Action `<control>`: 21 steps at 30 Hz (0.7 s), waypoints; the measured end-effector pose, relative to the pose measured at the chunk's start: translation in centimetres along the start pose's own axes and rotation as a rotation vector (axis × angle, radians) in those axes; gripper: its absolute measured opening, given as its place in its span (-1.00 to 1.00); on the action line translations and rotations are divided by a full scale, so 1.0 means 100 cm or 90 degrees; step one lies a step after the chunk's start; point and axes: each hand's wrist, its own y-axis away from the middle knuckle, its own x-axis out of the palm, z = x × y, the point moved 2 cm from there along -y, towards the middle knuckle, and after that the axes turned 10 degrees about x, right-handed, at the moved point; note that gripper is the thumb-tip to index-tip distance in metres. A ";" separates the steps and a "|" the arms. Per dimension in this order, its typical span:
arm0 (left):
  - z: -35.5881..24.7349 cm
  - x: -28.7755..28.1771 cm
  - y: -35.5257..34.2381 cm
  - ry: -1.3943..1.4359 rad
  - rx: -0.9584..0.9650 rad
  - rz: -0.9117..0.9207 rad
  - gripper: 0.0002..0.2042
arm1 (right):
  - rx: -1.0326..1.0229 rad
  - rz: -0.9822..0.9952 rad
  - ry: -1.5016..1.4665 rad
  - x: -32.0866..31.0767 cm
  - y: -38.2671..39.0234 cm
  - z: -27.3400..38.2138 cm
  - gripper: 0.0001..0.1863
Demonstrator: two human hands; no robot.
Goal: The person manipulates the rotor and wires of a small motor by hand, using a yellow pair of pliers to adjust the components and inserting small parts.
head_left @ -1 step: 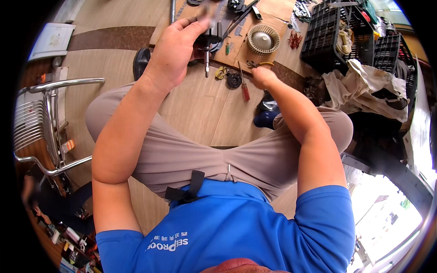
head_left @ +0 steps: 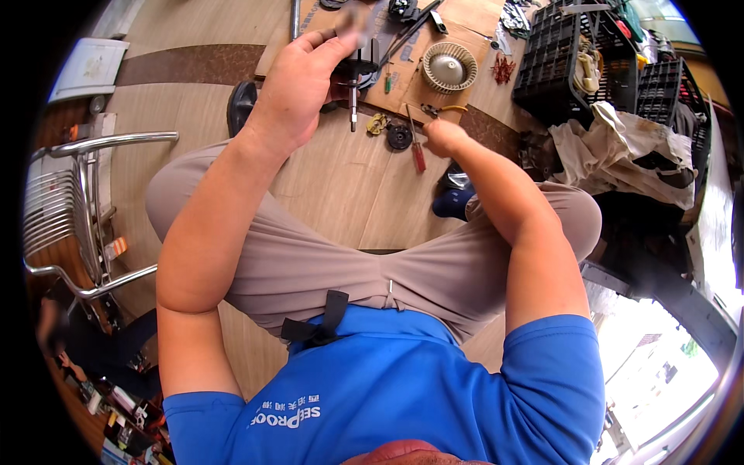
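Observation:
My left hand (head_left: 298,89), raised at the upper middle, pinches a black part with a steel shaft (head_left: 354,105); the shaft points down toward me. Its upper end is blurred and partly hidden by my fingers. My right hand (head_left: 444,138) is low over the floor, its fingers curled; whatever they hold, if anything, is hidden. Just left of it lies a red-handled screwdriver (head_left: 419,158). Beyond its knuckles are yellow-handled pliers (head_left: 451,108). A round black part (head_left: 399,137) and a small yellowish metal piece (head_left: 377,124) rest on the floor between my hands.
A cardboard sheet (head_left: 477,23) bears a blower wheel (head_left: 449,67) and a small green screwdriver (head_left: 388,83). Black crates (head_left: 542,66) and a pale cloth (head_left: 589,155) are at right. A metal-framed chair (head_left: 101,287) stands left. Another person (head_left: 101,341) is at lower left.
My right hand has shifted slightly left and toward me, closer to the red screwdriver, leaving more of the pliers in sight. My left hand keeps its hold, nearly still.

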 end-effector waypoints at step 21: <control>0.094 -0.035 -0.055 -0.543 0.086 0.061 -0.62 | 0.176 -0.073 0.141 -0.189 0.129 -0.016 -0.81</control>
